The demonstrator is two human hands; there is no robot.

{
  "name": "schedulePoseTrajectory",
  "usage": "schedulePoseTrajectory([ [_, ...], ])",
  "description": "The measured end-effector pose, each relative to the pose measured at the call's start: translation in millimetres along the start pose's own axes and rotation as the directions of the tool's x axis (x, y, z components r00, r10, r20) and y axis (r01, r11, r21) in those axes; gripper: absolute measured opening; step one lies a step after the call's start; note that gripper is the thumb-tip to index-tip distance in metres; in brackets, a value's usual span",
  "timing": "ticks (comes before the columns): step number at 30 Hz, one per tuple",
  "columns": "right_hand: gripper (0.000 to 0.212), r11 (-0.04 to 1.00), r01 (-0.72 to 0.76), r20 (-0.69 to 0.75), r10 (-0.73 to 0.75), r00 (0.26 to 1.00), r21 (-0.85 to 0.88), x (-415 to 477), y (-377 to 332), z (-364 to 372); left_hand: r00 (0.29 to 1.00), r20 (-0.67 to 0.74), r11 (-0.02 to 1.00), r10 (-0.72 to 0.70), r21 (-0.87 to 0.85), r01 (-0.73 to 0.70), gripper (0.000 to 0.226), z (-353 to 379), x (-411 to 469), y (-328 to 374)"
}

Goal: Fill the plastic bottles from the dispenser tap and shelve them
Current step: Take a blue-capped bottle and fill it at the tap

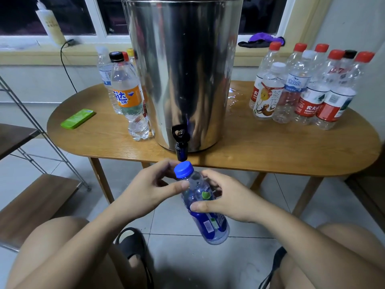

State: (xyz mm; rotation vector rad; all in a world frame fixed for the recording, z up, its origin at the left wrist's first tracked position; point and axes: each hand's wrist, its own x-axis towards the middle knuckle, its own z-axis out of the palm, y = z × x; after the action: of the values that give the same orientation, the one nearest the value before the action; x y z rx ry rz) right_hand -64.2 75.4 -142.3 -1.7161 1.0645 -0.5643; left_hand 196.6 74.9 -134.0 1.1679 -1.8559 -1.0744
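Partway, I judge: filled bottles (pixel 127 94) stand left of the steel dispenser (pixel 183 69) on the desk (pixel 270 147), seemingly empty bottles (pixel 308 94) stand to its right, and none shows on the shelf (pixel 41 195). Just below the tap (pixel 180 142), the right hand (pixel 227 201) grips the capped blue-capped bottle (pixel 200 197) at its middle and the left hand (pixel 150 188) pinches its neck. Its long axis tilts, cap up toward the tap, base toward the person.

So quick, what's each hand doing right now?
Left hand: pinches the bottle at its neck, just under the blue cap.
Right hand: grips the same bottle round its middle.
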Motion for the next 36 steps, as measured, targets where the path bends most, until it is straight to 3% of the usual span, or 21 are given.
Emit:
schedulePoseTrajectory([
  [3,0.059,0.985,-0.038,0.018,0.042,0.999,-0.168,-1,2,-6,1.000,-0.021,0.999,0.009,-0.046,-0.010,0.035,-3,0,-2],
  [8,0.062,0.961,-0.066,0.024,0.075,0.997,-0.270,-3,6,-11,0.991,0.130,0.995,0.025,0.093,-0.038,0.041,-13,0,-3],
  [16,0.067,0.975,-0.033,-0.007,0.032,0.999,-0.219,-1,9,-7,0.987,0.017,0.950,0.158,0.271,-0.157,0.038,-10,1,-8],
  [23,0.084,0.915,0.006,-0.176,-0.085,0.981,-0.404,0,16,9,0.989,-0.089,0.925,0.121,0.371,-0.080,0.020,0,-1,-7],
  [26,0.085,0.883,-0.001,-0.199,-0.104,0.974,-0.469,3,18,16,0.984,-0.177,0.891,0.011,0.449,0.071,0.048,0,3,-11],
  [28,0.086,0.881,-0.008,-0.199,-0.099,0.975,-0.474,5,20,18,0.982,-0.187,0.860,0.001,0.502,0.094,0.065,-1,3,-14],
  [30,0.085,0.899,-0.008,-0.213,-0.095,0.972,-0.438,8,23,18,0.987,-0.158,0.883,0.016,0.466,0.061,0.063,-3,2,-13],
  [32,0.082,0.907,-0.005,-0.219,-0.096,0.971,-0.420,10,26,15,0.993,-0.115,0.961,0.022,0.275,0.010,0.044,-6,1,-12],
  [34,0.078,0.909,-0.013,-0.219,-0.087,0.972,-0.417,11,29,12,0.999,-0.039,0.992,0.017,0.130,-0.012,0.042,-9,2,-11],
  [36,0.077,0.910,-0.022,-0.212,-0.073,0.975,-0.415,11,30,10,1.000,0.016,0.991,0.015,0.133,-0.018,0.043,-13,3,-12],
])
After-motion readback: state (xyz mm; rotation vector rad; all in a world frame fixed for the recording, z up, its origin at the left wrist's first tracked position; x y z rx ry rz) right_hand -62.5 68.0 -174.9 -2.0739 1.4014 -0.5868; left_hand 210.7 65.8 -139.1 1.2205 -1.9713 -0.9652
